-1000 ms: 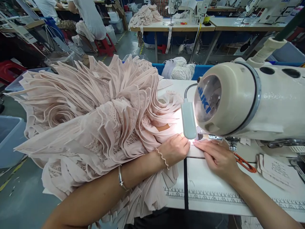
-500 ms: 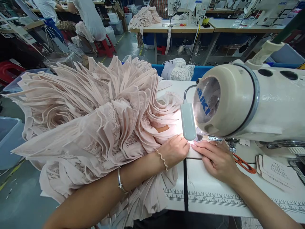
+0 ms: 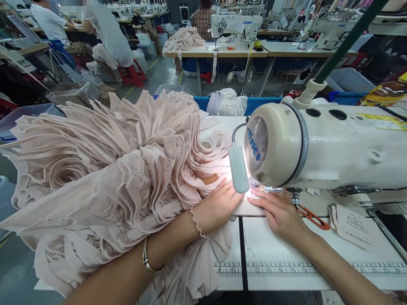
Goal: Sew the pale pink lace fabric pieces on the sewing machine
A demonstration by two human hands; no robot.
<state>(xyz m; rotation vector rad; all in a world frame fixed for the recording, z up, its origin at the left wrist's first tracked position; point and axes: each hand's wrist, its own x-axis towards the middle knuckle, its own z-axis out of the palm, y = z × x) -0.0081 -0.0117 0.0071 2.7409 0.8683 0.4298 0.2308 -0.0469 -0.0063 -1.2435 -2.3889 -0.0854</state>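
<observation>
A large pile of pale pink lace-trimmed fabric pieces (image 3: 133, 169) spreads over the left of the table, with my left forearm lying across it. My left hand (image 3: 219, 205) rests with fingers stretched out over the pink fabric beside the lamp. Opposite it, my right hand (image 3: 278, 212) lies flat under the sewing machine head (image 3: 273, 144), fingers extended towards the bright sewing spot. A small grey lamp (image 3: 239, 168) hangs in front of that spot and hides the needle. Glare washes out the cloth between my fingertips.
Orange-handled thread snips (image 3: 313, 217) lie right of my right hand, near some written paper slips (image 3: 352, 224). A printed ruler (image 3: 286, 269) runs along the table's front. Behind stand another sewing machine (image 3: 235, 27) and a seated person in white (image 3: 110, 36).
My left hand has gone from bent, gathered fingers to fingers laid out flat. My right hand keeps nearly the same pose. The view has shifted, showing more of the background.
</observation>
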